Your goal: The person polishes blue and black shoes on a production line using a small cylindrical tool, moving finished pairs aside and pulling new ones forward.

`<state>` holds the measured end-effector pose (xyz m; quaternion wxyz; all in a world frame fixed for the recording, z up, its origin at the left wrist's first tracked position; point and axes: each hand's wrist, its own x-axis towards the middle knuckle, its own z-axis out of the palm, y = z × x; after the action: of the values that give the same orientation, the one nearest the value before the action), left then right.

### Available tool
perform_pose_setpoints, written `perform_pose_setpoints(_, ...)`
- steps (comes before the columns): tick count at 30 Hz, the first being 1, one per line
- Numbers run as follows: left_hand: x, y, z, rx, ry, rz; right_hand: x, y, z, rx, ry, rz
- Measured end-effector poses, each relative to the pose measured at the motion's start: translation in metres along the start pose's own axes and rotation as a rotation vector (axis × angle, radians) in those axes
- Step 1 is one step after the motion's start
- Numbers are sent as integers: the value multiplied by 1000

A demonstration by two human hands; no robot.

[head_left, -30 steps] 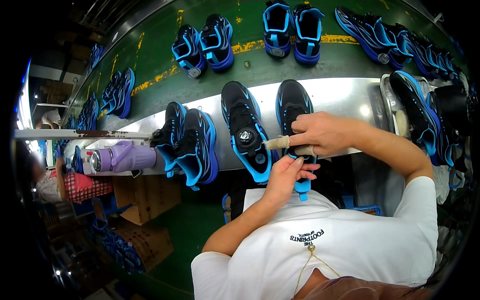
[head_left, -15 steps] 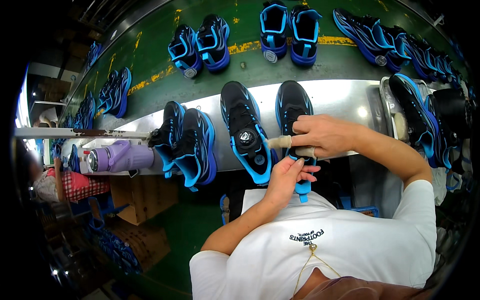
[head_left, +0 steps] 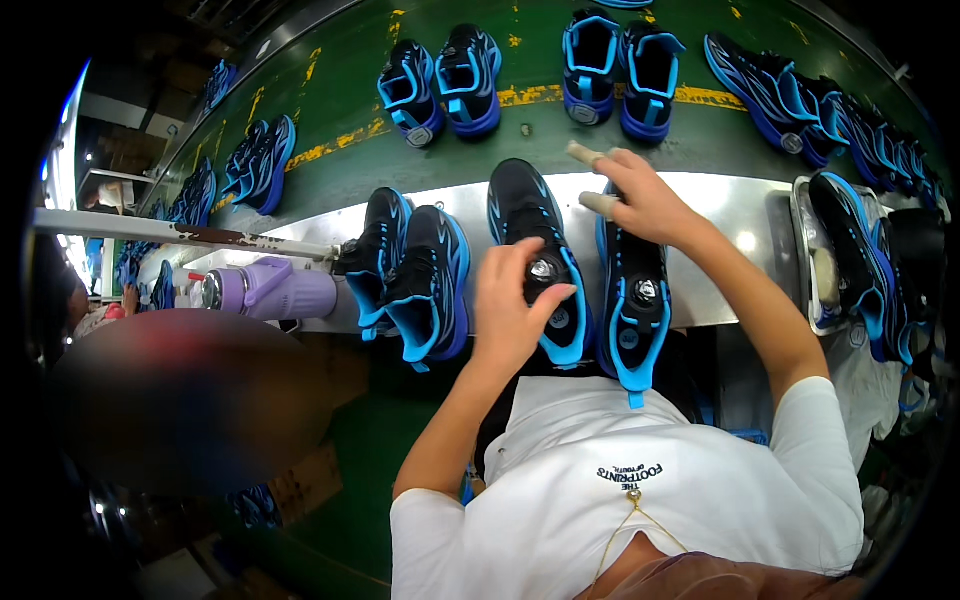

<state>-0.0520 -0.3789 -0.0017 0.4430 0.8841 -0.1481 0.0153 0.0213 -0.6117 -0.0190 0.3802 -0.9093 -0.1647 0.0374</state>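
Two black sneakers with bright blue linings and round lacing dials stand side by side before me, toes pointing away. At the left sneaker point(head_left: 520, 190), my left hand point(head_left: 503, 312) is open, thumb and curled fingers apart beside its dial point(head_left: 545, 272); I cannot tell whether they touch it. My right hand point(head_left: 645, 200) hangs over the toe end of the right sneaker point(head_left: 632, 265), hiding the toe. Its fingers are stretched out, two with beige finger covers, and it holds nothing. The right sneaker's dial point(head_left: 644, 291) shows uncovered.
Another sneaker pair point(head_left: 435, 255) stands to the left, beside a purple bottle point(head_left: 310, 293) and a white metal bar point(head_left: 180, 230). More pairs line the green surface point(head_left: 525, 150) beyond the metal ledge point(head_left: 720, 230). On the right, a metal tray point(head_left: 805, 250) sits next to further sneakers point(head_left: 850, 235).
Both hands have left the right sneaker's heel area. My left hand moved to the left sneaker's dial; my right hand moved up and away over the right toe. A blurred shape appeared at lower left.
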Motion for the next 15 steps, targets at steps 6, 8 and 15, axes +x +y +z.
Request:
perform_pose_setpoints(6, 15, -26, -17, -235, -313, 82, 63, -6, 75, -55, -204, 166)
perform_pose_setpoints(8, 15, -19, -13, -100, -149, 179, 72, -5, 86, 24, -279, 202)
perform_pose_setpoints(15, 20, -40, -17, -295, -373, 119, 74, -5, 86, 6, -298, 194)
